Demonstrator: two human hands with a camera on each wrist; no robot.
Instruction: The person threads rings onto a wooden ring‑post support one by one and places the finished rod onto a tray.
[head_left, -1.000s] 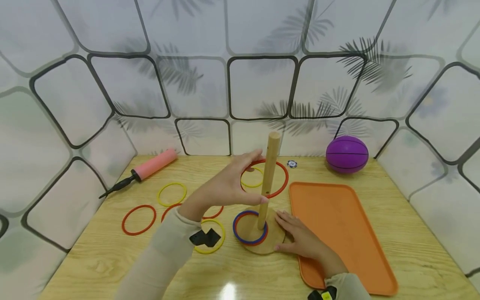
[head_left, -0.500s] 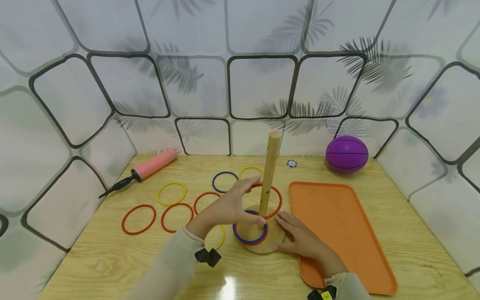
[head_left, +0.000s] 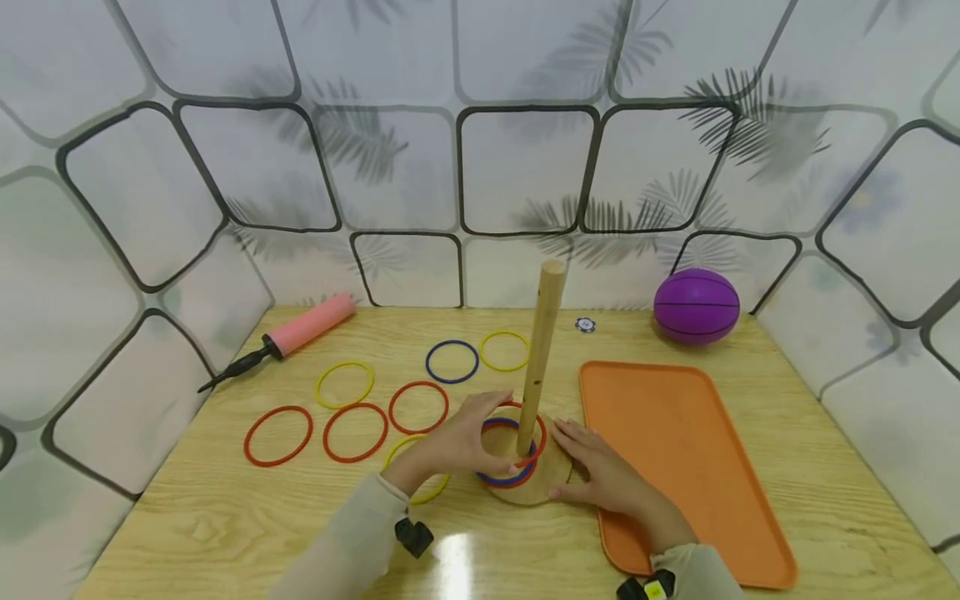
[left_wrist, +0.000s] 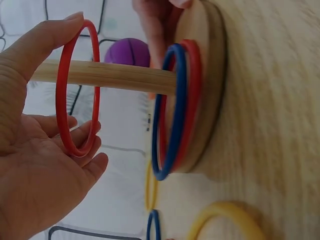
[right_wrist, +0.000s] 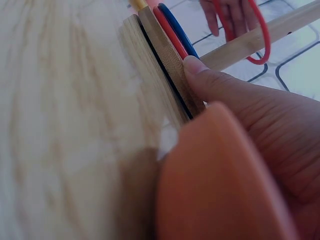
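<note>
My left hand [head_left: 457, 437] holds a red ring [left_wrist: 62, 90] between thumb and fingers. That ring encircles the upright wooden post [head_left: 542, 350], part way down it and above the rings on the base. A blue ring [left_wrist: 175, 120] and another red ring [left_wrist: 192, 90] lie stacked around the post's foot on the round wooden base [head_left: 551, 467]. My right hand [head_left: 600, 475] rests on the base's right side, its thumb [right_wrist: 197, 67] at the edge close to the stacked rings.
Left of the base lie several loose rings, among them a red ring [head_left: 246, 433] and a blue ring [head_left: 427, 362]. An orange tray [head_left: 675, 450] lies right, partly under my right forearm. Farther back are a pink pump [head_left: 311, 327], a chip [head_left: 585, 325] and a purple ball [head_left: 696, 307].
My left hand has lowered the red ring along the post, from its upper half toward the base. The blue ring behind has come into view. My right hand has stayed in place.
</note>
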